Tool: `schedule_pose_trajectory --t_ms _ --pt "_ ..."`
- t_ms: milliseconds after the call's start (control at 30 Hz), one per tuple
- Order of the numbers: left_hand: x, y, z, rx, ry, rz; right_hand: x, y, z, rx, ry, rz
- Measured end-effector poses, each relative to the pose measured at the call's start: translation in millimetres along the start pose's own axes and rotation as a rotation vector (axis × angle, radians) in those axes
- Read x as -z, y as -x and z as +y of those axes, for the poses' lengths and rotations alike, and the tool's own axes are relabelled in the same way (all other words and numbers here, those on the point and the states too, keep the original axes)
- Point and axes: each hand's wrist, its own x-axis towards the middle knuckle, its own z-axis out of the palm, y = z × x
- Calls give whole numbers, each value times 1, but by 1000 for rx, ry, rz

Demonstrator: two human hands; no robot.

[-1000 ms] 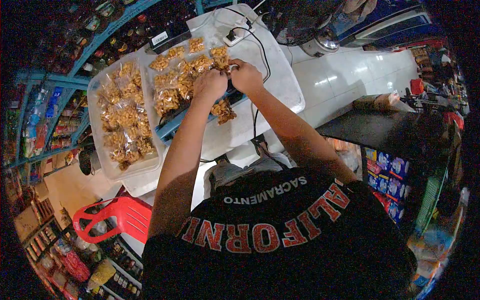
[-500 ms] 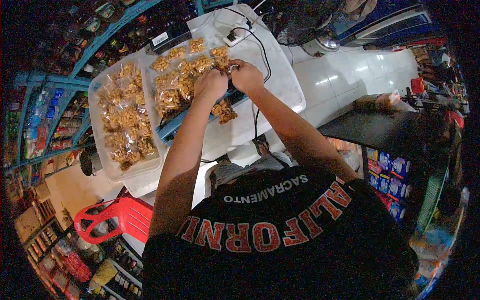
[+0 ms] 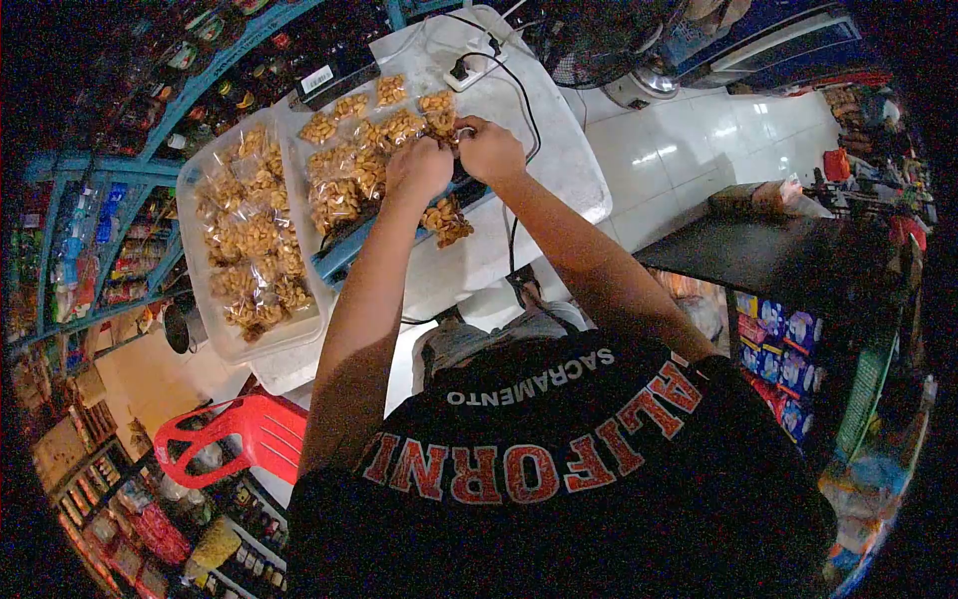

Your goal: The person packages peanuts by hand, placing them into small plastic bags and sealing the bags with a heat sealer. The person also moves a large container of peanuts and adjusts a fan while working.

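Both my hands are closed and close together over the far end of a blue bar-shaped device (image 3: 344,262), which looks like a bag sealer. My left hand (image 3: 419,168) and my right hand (image 3: 491,152) pinch at a clear plastic packet of golden-brown, nut-like snack (image 3: 437,108) just beyond the fingers. The fingertips partly hide where they grip. Another snack packet (image 3: 446,224) lies on the near side of the device, below my hands. Several filled packets (image 3: 339,180) are heaped to the left of my left hand.
A translucent plastic tub (image 3: 311,334) on the white table (image 3: 569,190) holds many more packets. A power strip (image 3: 474,72) with black cables lies at the table's back. A red plastic chair (image 3: 269,434) stands at lower left. Stocked shelves (image 3: 150,165) and a dark counter (image 3: 758,240) flank the table.
My hands keep nearly the same pinching pose at the packet. The view has shifted very slightly; the packets and tub look unmoved.
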Motion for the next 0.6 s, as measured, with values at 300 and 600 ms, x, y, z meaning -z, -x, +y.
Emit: schedule_pose_trajectory --t_ms 300,600 --pt "-3 -4 -3 -54 -35 12 1 0 -2 -3 22 18" --pt "5 9 7 -74 -66 99 -18 -8 10 21 -46 136"
